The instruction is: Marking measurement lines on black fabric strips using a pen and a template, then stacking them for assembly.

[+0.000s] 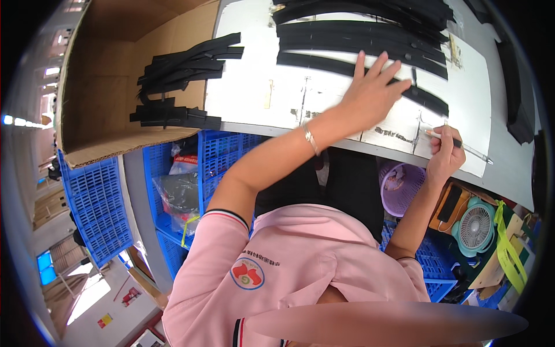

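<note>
A long black fabric strip point(430, 102) lies across the white board point(260, 69). My left hand point(373, 92) rests on it with fingers spread, pressing the strip near its right part. My right hand point(446, 153), fingers closed, grips a slim pen point(456, 141) with a white end and a dark middle. The pen sits just below the strip's right end and apart from it; its long thin shaft points to the right. Beyond my left hand, several more black strips point(358, 37) lie side by side. Dark marks and lines show on the board.
An open cardboard box point(98, 87) stands at the left, with bundled black strips point(182, 78) over its edge. Blue plastic crates point(98, 208) stand below. A purple basket point(402, 188) and a teal fan point(475, 226) are under the table's right side. Dark pieces point(514, 87) lie far right.
</note>
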Motion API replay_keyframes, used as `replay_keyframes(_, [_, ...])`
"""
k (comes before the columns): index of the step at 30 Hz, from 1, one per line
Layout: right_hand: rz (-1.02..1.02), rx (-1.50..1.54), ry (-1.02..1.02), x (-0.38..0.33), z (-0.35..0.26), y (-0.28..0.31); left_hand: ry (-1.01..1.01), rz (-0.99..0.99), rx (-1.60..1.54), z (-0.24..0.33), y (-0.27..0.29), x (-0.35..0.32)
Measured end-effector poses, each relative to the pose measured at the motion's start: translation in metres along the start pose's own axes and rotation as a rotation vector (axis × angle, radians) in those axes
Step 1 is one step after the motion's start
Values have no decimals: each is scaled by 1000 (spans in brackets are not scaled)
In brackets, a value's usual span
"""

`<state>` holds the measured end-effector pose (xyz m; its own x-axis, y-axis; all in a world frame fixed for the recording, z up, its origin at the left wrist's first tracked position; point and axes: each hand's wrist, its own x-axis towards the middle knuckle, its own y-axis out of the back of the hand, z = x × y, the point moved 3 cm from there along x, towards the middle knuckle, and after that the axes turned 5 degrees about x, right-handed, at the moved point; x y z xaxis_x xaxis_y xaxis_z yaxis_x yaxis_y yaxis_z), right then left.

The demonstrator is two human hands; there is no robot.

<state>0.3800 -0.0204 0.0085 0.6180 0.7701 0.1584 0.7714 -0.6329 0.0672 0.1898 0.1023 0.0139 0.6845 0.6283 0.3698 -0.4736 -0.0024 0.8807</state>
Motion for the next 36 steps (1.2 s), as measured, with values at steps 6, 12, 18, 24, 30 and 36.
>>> replay_keyframes(6, [36, -34, -17, 1, 0, -2, 67, 113, -90, -48, 15, 17])
replay_keyframes(12, [13, 15, -9, 1, -3, -5, 339, 333, 362, -181, 101, -67])
replay_keyframes(18, [-22, -16, -8, 2, -1, -6, 889, 98, 570, -268, 162, -130])
replay_keyframes(24, [17, -27, -10, 3, -4, -8, 657, 375, 497, -231, 159, -123])
replay_keyframes(30, [26, 23, 82, -1, -20, -14, 297, 193, 211, -85, 87, -81])
replay_keyframes(36, [17, -484, 518, -52, -29, -31, 159, 144, -15, 16, 33, -64])
